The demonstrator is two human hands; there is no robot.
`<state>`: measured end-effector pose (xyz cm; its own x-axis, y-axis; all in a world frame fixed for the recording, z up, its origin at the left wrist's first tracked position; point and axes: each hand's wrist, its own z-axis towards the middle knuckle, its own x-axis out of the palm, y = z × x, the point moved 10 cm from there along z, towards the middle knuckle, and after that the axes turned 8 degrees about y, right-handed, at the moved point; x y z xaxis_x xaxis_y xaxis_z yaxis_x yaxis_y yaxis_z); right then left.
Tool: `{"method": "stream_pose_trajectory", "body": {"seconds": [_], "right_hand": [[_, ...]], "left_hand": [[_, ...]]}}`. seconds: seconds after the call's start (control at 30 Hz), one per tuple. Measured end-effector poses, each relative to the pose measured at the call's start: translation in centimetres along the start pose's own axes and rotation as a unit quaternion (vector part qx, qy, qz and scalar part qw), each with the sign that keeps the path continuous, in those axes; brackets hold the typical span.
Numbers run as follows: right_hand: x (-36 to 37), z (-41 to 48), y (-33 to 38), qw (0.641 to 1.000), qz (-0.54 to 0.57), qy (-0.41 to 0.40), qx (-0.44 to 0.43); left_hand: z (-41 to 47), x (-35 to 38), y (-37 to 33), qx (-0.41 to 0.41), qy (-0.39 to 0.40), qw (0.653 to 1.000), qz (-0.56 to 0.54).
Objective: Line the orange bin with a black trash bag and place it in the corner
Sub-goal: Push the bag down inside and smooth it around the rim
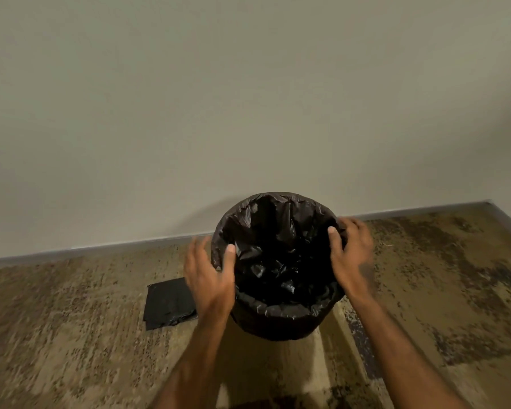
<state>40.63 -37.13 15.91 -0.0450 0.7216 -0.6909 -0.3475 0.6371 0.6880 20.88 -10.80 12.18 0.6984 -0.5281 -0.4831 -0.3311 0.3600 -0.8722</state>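
A round bin stands on the floor by the wall, fully covered by a black trash bag (278,317) folded over its rim and hanging down its outside; no orange shows. My left hand (210,273) grips the bin's left rim, thumb inside the opening, fingers outside. On the opposite rim, my right hand (353,252) holds the same way, thumb inside. The bag's crumpled inside fills the opening.
A flat folded stack of black bags (168,304) lies on the mottled brown carpet (71,335) left of the bin. A pale wall with a grey baseboard (115,246) runs behind. The room's corner (488,202) is at the far right.
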Motion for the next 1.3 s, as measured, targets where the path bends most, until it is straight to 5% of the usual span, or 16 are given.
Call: {"method": "stream_pose_trajectory", "body": {"seconds": [0.03,0.1,0.17,0.3,0.73,0.87,0.97,1.03,1.1,1.17,1.3], "right_hand": [[-0.2,-0.7,2.5,0.996,-0.032,0.001,-0.085],[1.3,-3.2,6.8,0.956,-0.102,0.085,-0.263],[3.7,-6.1,8.4,0.882,-0.185,0.194,-0.387],[5.9,-10.0,7.6,0.790,-0.253,0.267,-0.489],[6.1,-12.3,6.5,0.760,-0.226,0.156,-0.590],[5.8,-11.1,6.1,0.790,-0.217,0.208,-0.534],[2.7,-5.9,5.9,0.877,-0.195,0.152,-0.412],[0.1,-1.6,4.5,0.931,-0.207,0.067,-0.293],[-0.6,1.9,1.7,0.958,-0.237,0.051,-0.155],[0.6,4.1,-2.2,0.966,-0.231,0.116,-0.015],[3.8,5.4,-6.3,0.962,-0.147,0.203,0.110]], "left_hand": [[-0.9,0.2,-2.4,0.130,0.024,0.988,0.077],[-4.3,2.2,-5.4,0.352,0.115,0.910,0.186],[-7.0,4.2,-5.6,0.459,0.192,0.828,0.256],[-7.7,5.6,-4.9,0.504,0.208,0.774,0.323],[-8.2,7.1,-4.7,0.632,0.114,0.689,0.335],[-7.6,6.3,-5.0,0.581,0.159,0.737,0.306],[-3.7,3.0,-6.4,0.481,0.113,0.837,0.235],[0.7,0.6,-6.1,0.320,0.049,0.927,0.189],[4.7,0.3,-3.2,0.105,0.068,0.984,0.130],[6.4,2.0,-0.2,-0.056,0.141,0.988,0.042],[6.8,4.1,0.7,-0.103,0.169,0.980,-0.030]]}}
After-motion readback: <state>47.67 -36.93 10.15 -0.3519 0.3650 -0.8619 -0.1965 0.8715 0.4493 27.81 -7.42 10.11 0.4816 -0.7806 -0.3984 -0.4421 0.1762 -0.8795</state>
